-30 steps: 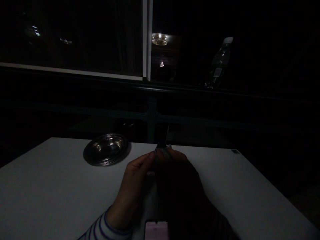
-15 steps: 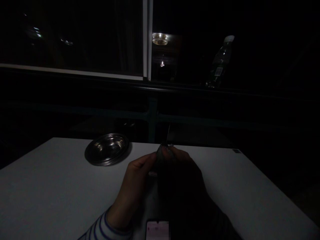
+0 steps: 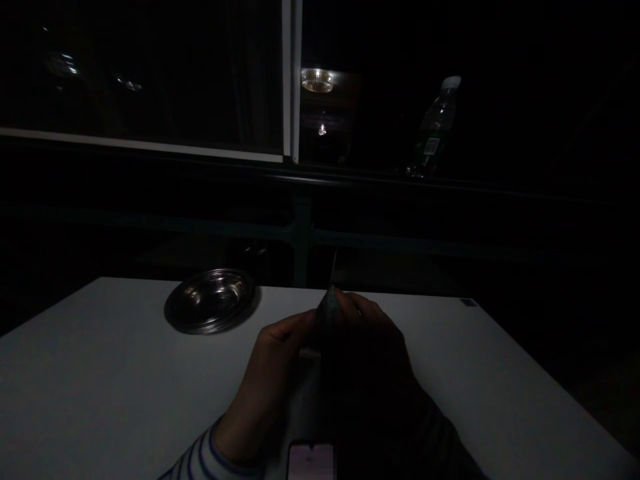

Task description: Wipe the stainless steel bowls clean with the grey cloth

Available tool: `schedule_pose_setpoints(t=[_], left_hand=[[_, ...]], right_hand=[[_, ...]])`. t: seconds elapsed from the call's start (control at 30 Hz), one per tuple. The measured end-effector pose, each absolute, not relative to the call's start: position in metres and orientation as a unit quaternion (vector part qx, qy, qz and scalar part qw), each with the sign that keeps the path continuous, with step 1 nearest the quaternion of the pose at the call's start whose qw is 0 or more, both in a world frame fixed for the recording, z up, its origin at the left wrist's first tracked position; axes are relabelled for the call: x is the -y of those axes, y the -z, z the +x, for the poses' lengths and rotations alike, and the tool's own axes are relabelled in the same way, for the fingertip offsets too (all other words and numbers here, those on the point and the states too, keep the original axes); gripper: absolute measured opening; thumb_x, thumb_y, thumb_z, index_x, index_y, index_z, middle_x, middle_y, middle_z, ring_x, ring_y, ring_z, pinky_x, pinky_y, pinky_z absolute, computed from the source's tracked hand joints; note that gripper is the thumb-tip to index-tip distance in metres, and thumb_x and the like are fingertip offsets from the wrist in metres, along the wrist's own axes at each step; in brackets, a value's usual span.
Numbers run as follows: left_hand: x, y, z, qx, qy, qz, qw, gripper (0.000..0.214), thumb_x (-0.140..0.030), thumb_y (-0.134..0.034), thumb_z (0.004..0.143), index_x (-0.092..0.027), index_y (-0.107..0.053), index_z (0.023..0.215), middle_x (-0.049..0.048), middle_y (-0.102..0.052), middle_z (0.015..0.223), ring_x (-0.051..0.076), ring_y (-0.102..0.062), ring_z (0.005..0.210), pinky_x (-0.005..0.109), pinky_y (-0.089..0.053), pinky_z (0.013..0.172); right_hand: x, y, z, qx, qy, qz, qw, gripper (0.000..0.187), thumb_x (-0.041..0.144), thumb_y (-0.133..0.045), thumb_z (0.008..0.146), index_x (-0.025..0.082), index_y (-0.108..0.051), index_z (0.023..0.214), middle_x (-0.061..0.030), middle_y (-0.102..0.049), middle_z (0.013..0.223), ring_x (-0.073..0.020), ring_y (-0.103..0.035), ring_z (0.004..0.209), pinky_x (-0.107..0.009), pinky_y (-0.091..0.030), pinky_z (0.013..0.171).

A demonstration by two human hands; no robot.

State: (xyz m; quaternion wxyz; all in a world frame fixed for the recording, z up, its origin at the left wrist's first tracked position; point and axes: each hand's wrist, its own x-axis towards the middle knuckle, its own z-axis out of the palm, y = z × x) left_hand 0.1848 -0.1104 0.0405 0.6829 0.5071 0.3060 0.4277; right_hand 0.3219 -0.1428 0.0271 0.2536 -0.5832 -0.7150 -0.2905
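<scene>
A small, dark grey-green piece with a pointed top point(image 3: 329, 308) is held between my two hands over the table's middle; the dim light hides what kind it is. On its left side, the thumb and fingers of my left hand point(image 3: 274, 357) are closed and pinch it. My right hand point(image 3: 373, 327) lies mostly in deep shadow, its bent fingers closed round the upper right of the piece. A pale strip point(image 3: 310, 353) shows just under the piece. Nearest to me, a lit phone point(image 3: 310, 460) lies below the hands, cut off by the frame's bottom.
Stacked shiny metal dishes point(image 3: 210, 303) stand on the white table point(image 3: 125, 387) at the back left. A small dark label point(image 3: 468, 303) marks its far right corner. Beyond the table are a dark rail point(image 3: 320, 180), a window frame point(image 3: 291, 80) and a tilted plastic bottle point(image 3: 435, 127).
The fingers of my right hand have shifted over the dark piece, and its pointed top now shows more clearly. My left hand keeps its pinch. The view has moved slightly.
</scene>
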Motion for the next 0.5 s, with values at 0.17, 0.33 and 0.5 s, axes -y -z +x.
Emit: schedule_pose_setpoints(t=[0.17, 0.33, 0.5], left_hand=[[0.108, -0.04, 0.185, -0.293, -0.45, 0.465, 0.703, 0.022, -0.03, -0.056, 0.081, -0.017, -0.072, 0.088, 0.0006, -0.068, 0.072, 0.011, -0.054, 0.063, 0.022, -0.043, 0.068], [0.108, -0.04, 0.184, -0.295, -0.455, 0.444, 0.713, 0.02, -0.03, -0.058, 0.079, -0.016, -0.072, 0.082, 0.0008, -0.066, 0.066, 0.01, -0.054, 0.06, 0.019, -0.042, 0.06], [0.112, -0.045, 0.185, -0.289, -0.446, 0.424, 0.733, 0.02, -0.031, -0.059, 0.078, -0.013, -0.069, 0.075, 0.0013, -0.064, 0.063, 0.011, -0.056, 0.059, 0.021, -0.043, 0.057]], right_hand=[[0.149, -0.028, 0.313, 0.73, 0.272, -0.557, 0.288, 0.034, 0.025, -0.045, 0.085, 0.014, -0.05, 0.117, -0.0125, -0.057, 0.108, -0.0227, -0.052, 0.098, -0.035, -0.049, 0.076], [0.146, -0.027, 0.31, 0.72, 0.295, -0.554, 0.295, 0.032, 0.025, -0.041, 0.087, 0.014, -0.05, 0.117, -0.0129, -0.055, 0.112, -0.023, -0.048, 0.103, -0.037, -0.046, 0.079], [0.14, -0.033, 0.323, 0.719, 0.374, -0.525, 0.262, 0.028, 0.025, -0.038, 0.09, 0.011, -0.055, 0.107, -0.0132, -0.058, 0.11, -0.0231, -0.051, 0.096, -0.036, -0.046, 0.072]])
